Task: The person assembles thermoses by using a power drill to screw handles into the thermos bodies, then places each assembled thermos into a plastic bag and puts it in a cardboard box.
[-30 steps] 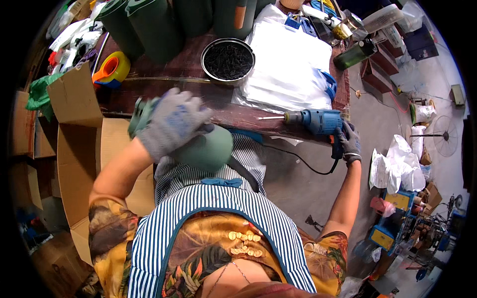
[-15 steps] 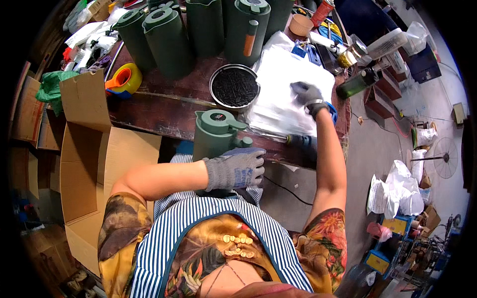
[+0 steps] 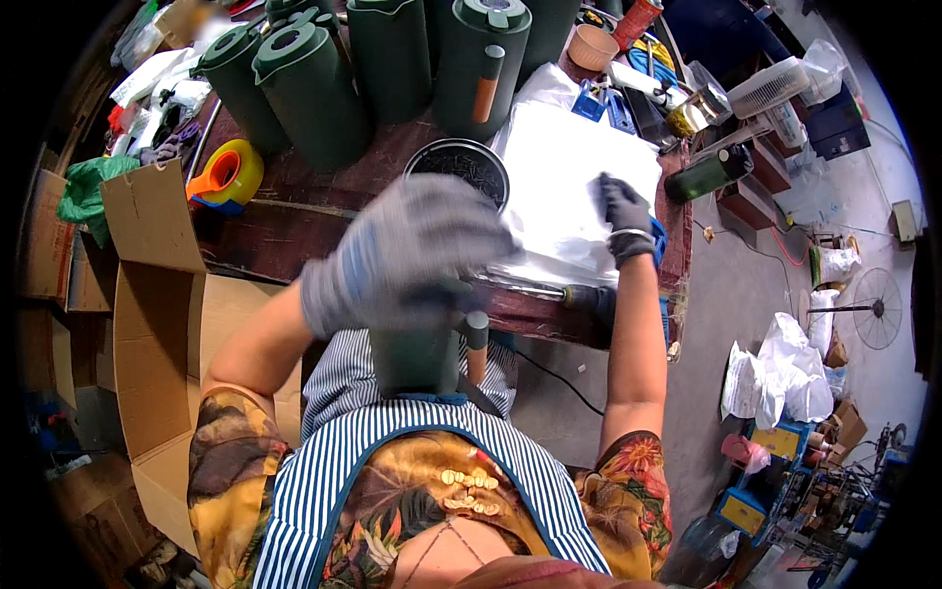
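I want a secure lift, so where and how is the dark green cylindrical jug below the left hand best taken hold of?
Probably best to grip the dark green cylindrical jug by its upright, green-and-brown bar handle, coming from the person's right: the handle sticks out on that side and is uncovered, while the gray-gloved left hand hides the jug's top.

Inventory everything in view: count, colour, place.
Near jug: 1, green, by lap
Other jugs: 5+, green, table back
Bowl: 1, pale rim, table centre
Sheet stack: 1, white, table right
Drill: 1, dark, table front
Tape roll: 1, yellow-orange, table left
Bottle: 1, green, table right
Open carton: 1, brown, left
Fan: 1, grey, right
Table: 1, dark red, centre
Clutter: uncountable, mixed, right
Left grip: 1, grey glove, over near jug
Right grip: 1, grey glove, over sheet stack
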The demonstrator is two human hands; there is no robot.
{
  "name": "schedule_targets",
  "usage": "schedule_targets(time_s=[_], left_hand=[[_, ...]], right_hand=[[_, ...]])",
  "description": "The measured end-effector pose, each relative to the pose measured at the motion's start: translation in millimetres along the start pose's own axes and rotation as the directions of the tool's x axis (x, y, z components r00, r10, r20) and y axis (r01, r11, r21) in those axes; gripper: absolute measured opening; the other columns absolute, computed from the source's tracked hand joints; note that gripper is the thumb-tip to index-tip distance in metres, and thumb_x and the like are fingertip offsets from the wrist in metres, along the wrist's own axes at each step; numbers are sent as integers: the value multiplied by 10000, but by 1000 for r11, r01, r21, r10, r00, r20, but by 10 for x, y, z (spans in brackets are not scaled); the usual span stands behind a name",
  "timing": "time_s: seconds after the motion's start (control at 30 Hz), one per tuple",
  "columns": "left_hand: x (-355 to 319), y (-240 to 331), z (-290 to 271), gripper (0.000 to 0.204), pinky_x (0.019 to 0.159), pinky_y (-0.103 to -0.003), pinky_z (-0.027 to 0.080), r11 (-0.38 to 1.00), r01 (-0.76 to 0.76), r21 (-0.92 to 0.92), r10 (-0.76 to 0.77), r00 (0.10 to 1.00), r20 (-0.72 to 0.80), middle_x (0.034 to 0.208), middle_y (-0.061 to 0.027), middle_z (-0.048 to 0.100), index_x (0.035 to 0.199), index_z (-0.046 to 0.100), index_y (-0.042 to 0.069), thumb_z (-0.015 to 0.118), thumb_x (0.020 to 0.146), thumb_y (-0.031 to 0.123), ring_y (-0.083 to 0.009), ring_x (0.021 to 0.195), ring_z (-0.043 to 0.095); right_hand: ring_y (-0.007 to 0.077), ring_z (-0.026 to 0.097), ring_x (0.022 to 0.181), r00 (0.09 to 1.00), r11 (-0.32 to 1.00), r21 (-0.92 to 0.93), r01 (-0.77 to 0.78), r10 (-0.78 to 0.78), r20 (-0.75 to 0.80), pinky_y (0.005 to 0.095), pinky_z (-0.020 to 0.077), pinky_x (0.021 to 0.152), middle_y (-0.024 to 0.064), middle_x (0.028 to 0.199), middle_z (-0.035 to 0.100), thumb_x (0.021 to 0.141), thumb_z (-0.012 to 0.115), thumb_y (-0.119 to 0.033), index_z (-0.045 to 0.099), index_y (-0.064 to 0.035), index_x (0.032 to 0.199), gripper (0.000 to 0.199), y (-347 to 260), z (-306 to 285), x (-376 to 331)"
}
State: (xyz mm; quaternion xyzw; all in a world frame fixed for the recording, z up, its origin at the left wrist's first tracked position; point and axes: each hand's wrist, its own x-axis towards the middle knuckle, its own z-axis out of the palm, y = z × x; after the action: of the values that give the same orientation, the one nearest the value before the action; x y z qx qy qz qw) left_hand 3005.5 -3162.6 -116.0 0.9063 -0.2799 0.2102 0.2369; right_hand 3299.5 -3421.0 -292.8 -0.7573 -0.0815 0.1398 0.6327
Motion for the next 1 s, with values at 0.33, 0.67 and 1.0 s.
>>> schedule_targets(time_s=[0.33, 0.67, 1.0], left_hand=[[750, -1477, 1229, 449, 742, -327, 493, 768, 588, -254, -568, 808, 156, 887, -112, 684, 1077, 664, 39, 789, 838, 398, -191, 783, 611], [517, -1355, 1173, 255, 725, -250, 469, 80, 631, -771, -713, 577, 398, 865, -14, 648, 942, 681, 57, 750, 904, 300, -89, 785, 578], [64, -1799, 1248, 142, 627, -208, 542, -358, 195, -913, -729, 552, 404, 859, -46, 662, 1077, 669, 14, 594, 970, 70, -93, 692, 618]], right_hand=[[133, 604, 619, 992, 824, 560, -92, 27, 124, 266, 494, 582, 68, 826, 706, 958, 636, -145, 706, 22, 1019, 191, -378, 672, -236], [141, 617, 861, 898, 885, -160, 437, -421, 126, 292, 524, 770, 53, 923, 650, 908, 739, -207, 589, -18, 1108, 313, -657, 1021, -698], [186, 622, 812, 634, 447, 794, -412, -485, 602, 303, 507, 679, 74, 975, 653, 1029, 490, -217, 585, -88, 1193, 229, -160, 381, -751]])
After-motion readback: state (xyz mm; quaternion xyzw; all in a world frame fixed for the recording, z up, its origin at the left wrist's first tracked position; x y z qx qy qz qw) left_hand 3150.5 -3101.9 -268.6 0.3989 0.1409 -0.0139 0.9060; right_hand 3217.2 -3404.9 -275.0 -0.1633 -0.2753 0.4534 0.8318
